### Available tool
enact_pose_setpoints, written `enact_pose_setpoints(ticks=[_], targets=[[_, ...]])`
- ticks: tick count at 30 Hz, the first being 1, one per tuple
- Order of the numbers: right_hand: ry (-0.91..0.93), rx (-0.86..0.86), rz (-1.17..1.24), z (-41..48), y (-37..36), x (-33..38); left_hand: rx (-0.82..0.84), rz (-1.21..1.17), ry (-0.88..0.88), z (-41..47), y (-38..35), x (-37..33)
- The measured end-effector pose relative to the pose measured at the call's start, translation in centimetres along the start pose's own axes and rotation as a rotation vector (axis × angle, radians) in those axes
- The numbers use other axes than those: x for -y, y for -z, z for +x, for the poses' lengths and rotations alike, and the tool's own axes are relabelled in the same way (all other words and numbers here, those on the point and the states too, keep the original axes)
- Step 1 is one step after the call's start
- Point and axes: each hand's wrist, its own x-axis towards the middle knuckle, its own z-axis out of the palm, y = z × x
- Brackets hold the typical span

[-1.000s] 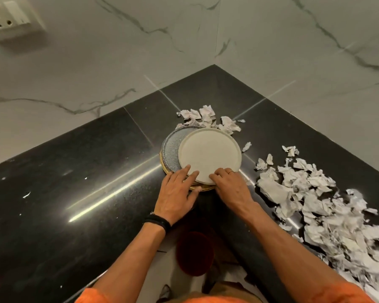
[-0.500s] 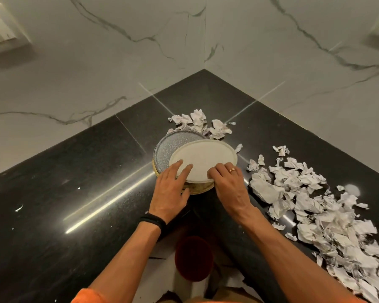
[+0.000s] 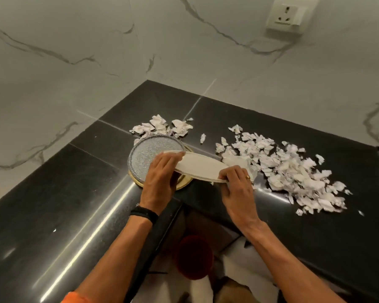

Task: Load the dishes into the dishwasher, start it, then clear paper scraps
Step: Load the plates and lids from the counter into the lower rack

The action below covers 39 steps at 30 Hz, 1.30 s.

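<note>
The cream plate (image 3: pixel 200 166) is held clear of the stack, tilted so that it shows as a long thin ellipse. Its long axis runs from far left to near right, its upper face turned up and away. It is plain, matte and off-white, with a low raised rim that shows as a pale edge along the near side.

The left hand (image 3: pixel 160 180) grips the plate's left end, fingers curled over the rim and pressed on it. The right hand (image 3: pixel 239 186) pinches the right end, thumb on top and fingers beneath; a ring sits on one finger. A dark band circles the left wrist.

Just under the plate's left end lies the grey speckled plate (image 3: pixel 149 158), round and flat, on top of a gold-rimmed plate (image 3: pixel 184 184) whose edge shows at the near side. Both rest on the black countertop (image 3: pixel 74 204), near its inner corner.

A small cluster of paper scraps (image 3: pixel 162 127) lies just beyond the stack. A far larger spread of torn white scraps (image 3: pixel 289 171) covers the counter to the right, beside the right hand. White marble walls (image 3: pixel 96 62) rise behind, with a socket (image 3: pixel 290 15) at far right.
</note>
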Motion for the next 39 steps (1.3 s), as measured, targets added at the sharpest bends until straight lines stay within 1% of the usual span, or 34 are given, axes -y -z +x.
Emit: enact_pose_setpoints(ticks=[2,6,9,12,16,21,23,28,30,33,36,39], targets=[[-0.084,-0.044,-0.013,-2.4,1.1,0.3,0.024,-0.083,-0.076,0.1,-0.1,-0.9],[-0.229,-0.145,-0.081,-6.8,4.0,0.8,0.138,-0.161,-0.247,0.1,-1.6,-3.5],[-0.267,-0.202,-0.168,-9.3,6.7,1.1,0.228,-0.225,-0.362,0.0,-3.4,-6.6],[-0.320,-0.192,-0.329,-11.4,9.7,1.7,0.336,-0.282,-0.514,-0.4,-5.9,-10.7],[-0.411,-0.202,-0.509,-14.3,13.3,2.2,0.405,-0.358,-0.702,-1.9,-8.4,-16.8],[-0.577,-0.332,-0.582,-20.1,17.0,1.3,0.496,-0.402,-0.881,-4.8,-10.7,-23.8],[-0.619,-0.361,-0.623,-22.9,18.1,0.8,0.549,-0.435,-0.908,-6.3,-11.6,-26.0],[-0.755,-0.419,-0.653,-30.6,20.5,-0.2,0.709,-0.434,-0.852,-10.1,-14.2,-31.0],[-0.780,-0.445,-0.675,-33.7,21.4,-0.5,0.775,-0.416,-0.850,-11.7,-15.0,-33.1],[-0.806,-0.474,-0.652,-38.4,23.1,-1.0,0.827,-0.416,-0.886,-14.8,-16.2,-36.6],[-0.834,-0.461,-0.598,-42.3,24.1,-1.6,0.850,-0.437,-0.931,-17.6,-17.3,-39.4],[-0.930,-0.376,-0.555,-46.2,25.2,-2.5,0.885,-0.429,-0.996,-21.0,-19.0,-42.3]])
